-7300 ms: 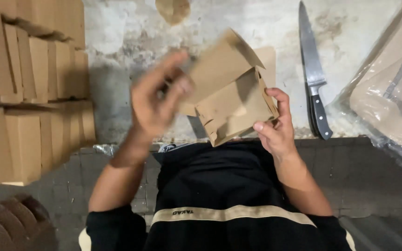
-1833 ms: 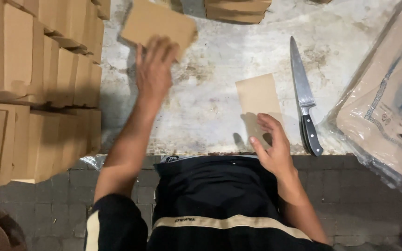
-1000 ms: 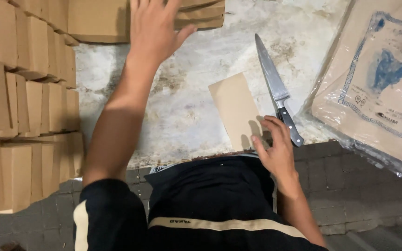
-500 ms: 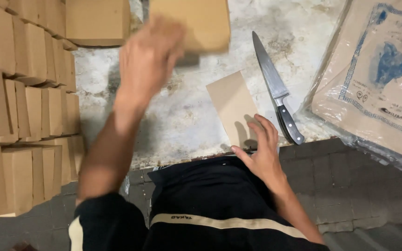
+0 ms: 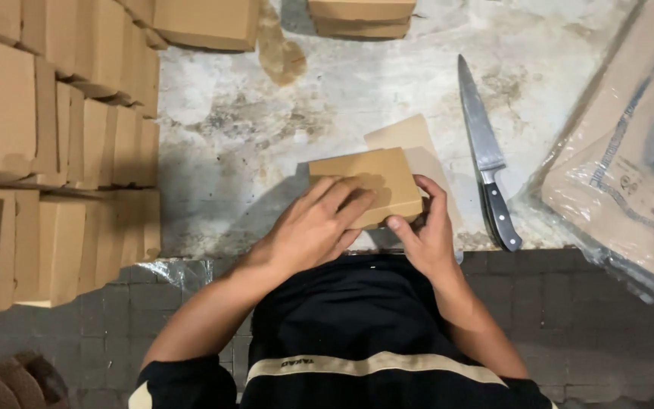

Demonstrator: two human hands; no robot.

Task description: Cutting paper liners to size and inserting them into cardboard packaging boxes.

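Head view — left hand (image 5: 316, 227) lies flat-fingered on a folded cardboard box (image 5: 369, 184); right hand (image 5: 425, 235) grasps its right end — knife (image 5: 486, 155) lying just right.

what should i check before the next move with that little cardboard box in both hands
1. Left hand resting flat on top of the small cardboard box: ok.
2. Right hand touching the box's near right edge: ok.
3. Box closed, top flat: ok from above; the sides cannot be seen.
4. Flat cardboard sheet lies under and behind the box: ok.
5. Knife lies on the surface to the right, apart from both hands, blade pointing away: ok.
6. Whether the box holds anything: cannot tell.
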